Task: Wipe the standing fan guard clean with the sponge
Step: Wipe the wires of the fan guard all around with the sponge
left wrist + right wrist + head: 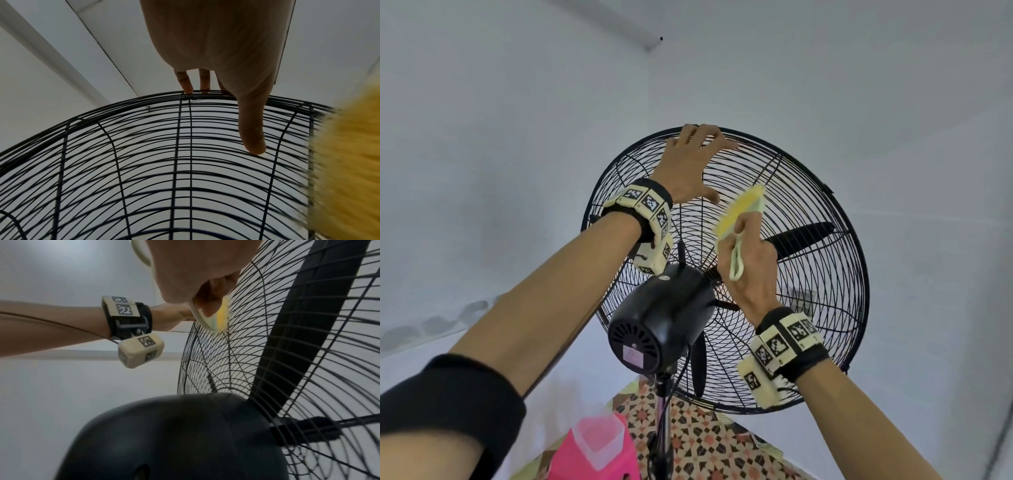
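Seen from behind the fan. The guard (808, 274), a black wire cage, stood above and in front of the motor housing (664, 318), tilted up toward the ceiling.

Left hand (693, 164) lay spread on the guard's top arc, well above the motor. In the left wrist view the fingers (186, 82) reached over the top rim and the thumb (254, 134) rested straight against a lower ring of wire. It steadied the guard and clasped nothing.

Right hand (748, 260) sat above and right of the motor, curled tight around the sponge's pale handle; a loop of that handle hung out below the fist. The sponge (741, 209), yellow, stuck up out of the grip toward the guard's top, long axis running roughly along a spoke from hub to rim. In the right wrist view its yellow face (222, 316) pressed on the rear wires.

Key relation: the sponge lay between the motor and the left hand, just below and right of the left thumb. Unwiped wire stretched away from it on every side, most of it right of and below the motor. One blade (801, 236) showed behind the wires, right of the sponge.

Judgement: wiping was under way on the upper rear guard. A stroke up the spoke would run toward the left hand; sweeping around the rings would take it clear.
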